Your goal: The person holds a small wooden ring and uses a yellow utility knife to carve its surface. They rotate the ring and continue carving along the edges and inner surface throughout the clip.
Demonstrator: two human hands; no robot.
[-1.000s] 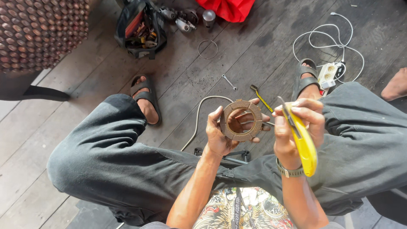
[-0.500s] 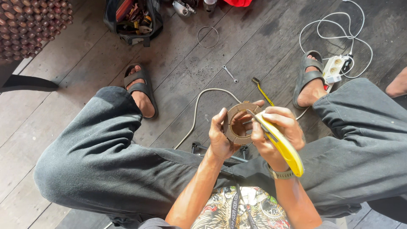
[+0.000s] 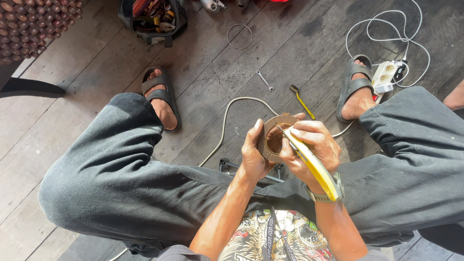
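I sit on a wooden floor with my knees spread. My left hand (image 3: 253, 153) grips a rusty brown ring-shaped metal part (image 3: 274, 138) by its left rim, held upright in front of me. My right hand (image 3: 311, 146) is closed on a yellow-handled tool (image 3: 314, 166), whose dark tip rests against the top edge of the ring. The ring's right side is hidden behind my right fingers. A watch sits on my right wrist.
On the floor lie a small spanner (image 3: 265, 80), a yellow-handled brush (image 3: 302, 101), a wire ring (image 3: 239, 36), a grey cable (image 3: 225, 126) and a white power strip (image 3: 389, 75) with coiled cord. An open tool bag (image 3: 153, 20) stands at the top. A black metal frame (image 3: 228, 165) lies under my hands.
The ring and both hands have come closer together and lower in view. The yellow tool's tip has moved onto the ring's edge. The view has tilted down slightly.
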